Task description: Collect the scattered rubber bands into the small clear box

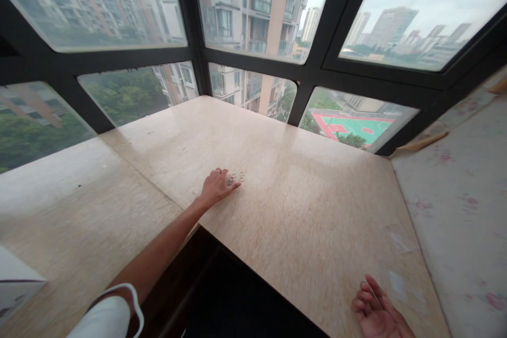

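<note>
My left hand (216, 186) reaches out over the pale marble-look sill (301, 195), with a ring on one finger. Its thumb and fingers curve around a small cluster of metal rings (229, 181); its exact kind is too small to tell. Just right of the fingertips, several thin loose rings (241, 176) lie flat on the stone. Near the lower right, my right hand (378, 311) is turned palm up with curled fingers. A thin pale line crosses that palm, and I cannot tell what it is.
Dark window frames (253, 59) border the sill at the back. A flowered wall (459, 211) rises at right, near clear plastic-like patches (398, 285). A white box (18, 288) stands at lower left. The dark recess (237, 296) opens below the sill's front edge.
</note>
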Demonstrator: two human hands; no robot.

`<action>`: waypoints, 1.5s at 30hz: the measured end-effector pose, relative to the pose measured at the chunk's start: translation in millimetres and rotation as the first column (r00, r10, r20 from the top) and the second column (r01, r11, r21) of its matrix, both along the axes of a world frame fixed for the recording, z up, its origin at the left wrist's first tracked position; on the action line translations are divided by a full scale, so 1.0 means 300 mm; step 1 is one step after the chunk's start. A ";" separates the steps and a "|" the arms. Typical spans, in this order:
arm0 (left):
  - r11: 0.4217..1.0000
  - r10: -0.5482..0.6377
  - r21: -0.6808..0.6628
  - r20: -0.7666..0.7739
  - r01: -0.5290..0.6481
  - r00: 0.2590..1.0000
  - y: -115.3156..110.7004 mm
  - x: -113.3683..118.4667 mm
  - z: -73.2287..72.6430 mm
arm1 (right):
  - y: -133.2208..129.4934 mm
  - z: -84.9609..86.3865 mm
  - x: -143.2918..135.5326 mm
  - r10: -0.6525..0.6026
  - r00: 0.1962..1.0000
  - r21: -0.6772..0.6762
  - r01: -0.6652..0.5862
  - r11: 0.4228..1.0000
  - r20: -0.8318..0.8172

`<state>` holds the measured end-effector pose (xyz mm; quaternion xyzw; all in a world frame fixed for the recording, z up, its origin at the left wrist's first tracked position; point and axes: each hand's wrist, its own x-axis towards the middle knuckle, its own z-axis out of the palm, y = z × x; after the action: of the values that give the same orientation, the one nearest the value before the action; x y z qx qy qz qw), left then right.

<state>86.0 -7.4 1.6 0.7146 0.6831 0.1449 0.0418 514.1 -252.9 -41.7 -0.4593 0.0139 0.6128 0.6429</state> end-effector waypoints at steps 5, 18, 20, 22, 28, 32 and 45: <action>0.998 -0.028 0.061 -0.031 0.030 0.999 0.010 0.118 -0.060 | -0.007 -0.006 0.004 0.027 1.000 0.032 -0.027 0.999 0.001; 0.986 -0.039 0.149 0.622 -0.069 0.782 0.126 0.046 -0.071 | -0.016 -0.028 0.002 0.078 0.967 0.100 -0.105 0.989 0.242; 0.984 -0.039 0.150 0.712 -0.098 0.701 0.112 0.024 -0.073 | -0.029 -0.023 -0.063 0.071 0.890 0.101 -0.130 0.986 0.451; 0.983 -0.040 0.147 0.766 -0.114 0.641 0.092 0.002 -0.074 | -0.042 -0.015 -0.160 0.110 0.696 0.082 -0.237 0.968 0.709; 0.991 -0.016 0.070 0.904 -0.112 0.428 0.043 -0.046 -0.034 | 0.036 0.031 -0.414 0.051 0.002 -0.035 -0.712 0.701 0.999; 0.991 -0.007 0.066 0.891 -0.115 0.454 0.025 -0.067 0.006 | 0.172 0.063 -0.486 -0.047 -0.148 -0.080 -0.744 0.663 0.988; 1.000 0.001 0.020 0.721 -0.022 0.693 -0.017 -0.180 -0.010 | 0.463 0.080 -0.596 -0.206 -0.320 -0.154 -0.810 0.566 0.925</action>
<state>32.0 -12.6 -1.3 0.5970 0.6146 0.4228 0.2953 335.2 -113.9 -17.6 -0.4617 -0.8283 0.1568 0.2760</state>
